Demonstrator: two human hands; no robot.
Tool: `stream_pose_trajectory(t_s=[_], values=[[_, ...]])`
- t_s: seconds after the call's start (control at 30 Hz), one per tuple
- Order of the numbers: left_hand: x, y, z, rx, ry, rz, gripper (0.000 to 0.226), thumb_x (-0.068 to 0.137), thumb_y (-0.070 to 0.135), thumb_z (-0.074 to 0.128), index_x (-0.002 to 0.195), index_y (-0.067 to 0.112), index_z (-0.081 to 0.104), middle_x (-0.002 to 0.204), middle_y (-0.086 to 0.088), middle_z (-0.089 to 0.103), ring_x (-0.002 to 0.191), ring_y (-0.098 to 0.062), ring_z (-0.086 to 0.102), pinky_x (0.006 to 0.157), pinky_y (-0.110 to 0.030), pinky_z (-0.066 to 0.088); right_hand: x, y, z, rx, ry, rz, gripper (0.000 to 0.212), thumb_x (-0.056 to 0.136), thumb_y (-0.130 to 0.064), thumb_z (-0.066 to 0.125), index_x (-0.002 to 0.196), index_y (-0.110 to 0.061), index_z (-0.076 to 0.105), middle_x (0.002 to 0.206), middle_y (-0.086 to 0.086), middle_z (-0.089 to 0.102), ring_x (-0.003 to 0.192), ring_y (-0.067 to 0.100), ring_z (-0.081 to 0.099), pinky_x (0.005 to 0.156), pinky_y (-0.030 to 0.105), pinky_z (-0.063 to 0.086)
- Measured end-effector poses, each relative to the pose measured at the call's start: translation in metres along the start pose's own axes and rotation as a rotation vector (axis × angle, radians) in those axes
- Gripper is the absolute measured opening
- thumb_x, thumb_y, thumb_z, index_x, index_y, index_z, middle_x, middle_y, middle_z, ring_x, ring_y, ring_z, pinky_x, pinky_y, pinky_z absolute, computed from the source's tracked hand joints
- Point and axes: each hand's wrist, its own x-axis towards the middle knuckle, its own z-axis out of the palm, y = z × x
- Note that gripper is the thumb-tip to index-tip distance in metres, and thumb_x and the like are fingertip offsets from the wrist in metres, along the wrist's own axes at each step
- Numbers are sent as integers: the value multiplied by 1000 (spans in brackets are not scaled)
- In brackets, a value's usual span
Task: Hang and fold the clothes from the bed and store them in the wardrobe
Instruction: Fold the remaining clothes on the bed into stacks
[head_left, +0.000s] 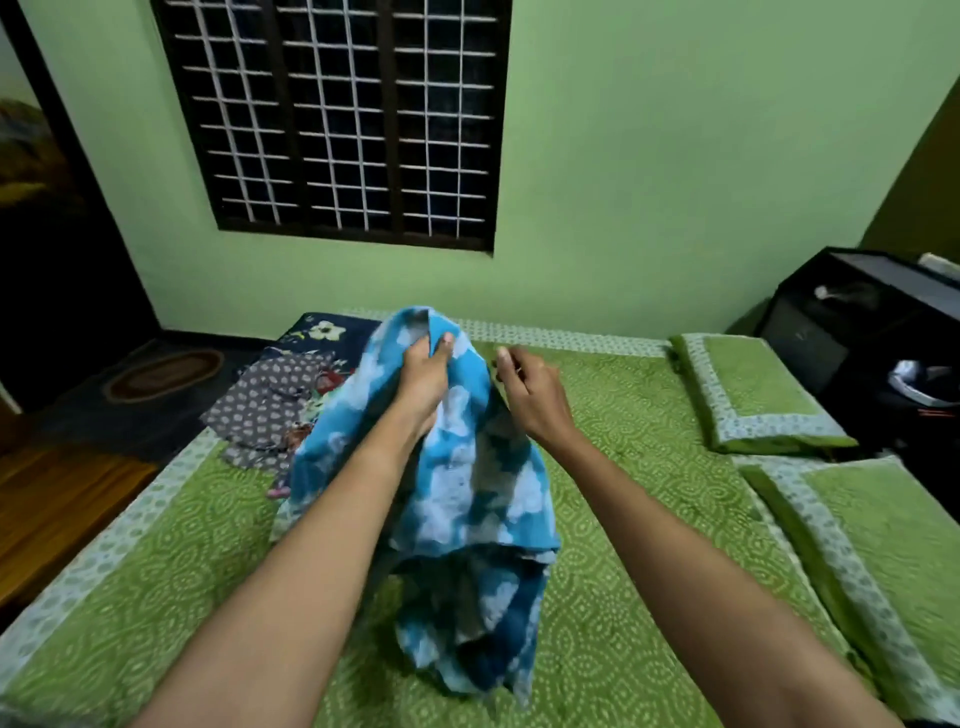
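From the head camera, my left hand (423, 382) grips the top hem of the blue cloud-print garment (467, 483), lifted over the middle of the bed (639, 431). My right hand (532, 395) is loosely curled and empty, just beside it. The garment looks soft, light and floppy, so I'd pinch the hem's other corner.

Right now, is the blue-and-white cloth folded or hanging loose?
Loose, not folded: the blue-and-white cloth hangs bunched from the left hand gripping its top, lower end rumpled on the bed.
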Motion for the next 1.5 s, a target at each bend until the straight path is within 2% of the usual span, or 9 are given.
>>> stream_pose_trajectory(t_s=[0.13, 0.23, 0.47, 0.6, 0.77, 0.93, 1.03, 1.2, 1.5], values=[[2, 17, 51, 44, -98, 23, 27, 98, 28, 45, 84, 12, 60, 70, -1, 57, 62, -11, 51, 56, -21, 41, 25, 35, -36, 128, 77, 115, 43, 89, -39, 44, 93, 0, 61, 86, 16, 62, 79, 33, 59, 68, 52, 50], [3, 25, 93, 65, -248, 32, 32, 97, 32, 45, 72, 16, 57, 49, 8, 59, 45, -3, 52, 50, -19, 41, 50, 67, -71, 162, 1, 129, 47, 87, -41, 41, 110, -5, 61, 109, 14, 62, 102, 27, 57, 85, 41, 49], [14, 32, 150, 158, -442, 178, 23, 96, 27, 48, 84, 15, 64, 67, 2, 64, 58, -9, 56, 53, -21, 44, 91, 109, -147, 127, -222, -11, 45, 84, -34, 52, 128, -24, 52, 150, 2, 29, 135, 15, 24, 112, 37, 15], [27, 29, 169, 364, -492, 299, 23, 96, 21, 49, 89, 6, 64, 73, 1, 62, 60, 1, 55, 59, -16, 44, 99, 129, -177, 150, -375, -28, 42, 80, -28, 67, 119, -17, 55, 133, -5, 49, 128, 13, 38, 109, 38, 31], [39, 21, 183, 494, -578, 331, 16, 93, 22, 54, 97, 14, 67, 83, 8, 64, 71, 6, 56, 65, -7, 44, 110, 132, -185, 188, -596, -94, 57, 82, -4, 67, 129, -25, 43, 123, -6, 52, 108, -20, 45, 89, -1, 34], [62, 21, 179, 568, -533, 460, 13, 90, 24, 59, 82, 17, 68, 72, 10, 63, 65, 6, 54, 62, -13, 43, 123, 134, -181, -116, -619, -27, 20, 81, -28, 72, 90, -16, 59, 81, -3, 56, 75, 11, 48, 66, 26, 40], [83, 20, 168, 592, -425, 522, 20, 87, 33, 62, 77, 16, 68, 71, 2, 65, 69, -5, 55, 65, -27, 45, 125, 153, -177, -503, -570, 159, 28, 86, -36, 65, 80, -9, 58, 80, 10, 58, 71, 21, 49, 60, 30, 33], [98, 17, 148, 815, -338, 532, 36, 72, 55, 66, 78, 20, 68, 69, -1, 66, 68, -20, 59, 62, -35, 46, 119, 162, -168, -408, -96, 326, 18, 89, -5, 37, 83, -11, 53, 89, 22, 57, 77, 38, 60, 61, 41, 49], [114, -24, 130, 1261, -202, 438, 17, 83, 2, 59, 98, 4, 66, 93, -20, 63, 90, -34, 59, 68, -37, 40, 133, 145, -156, -291, 423, 302, 21, 97, -14, 41, 106, -6, 59, 107, 17, 61, 94, 33, 56, 63, 32, 32]])
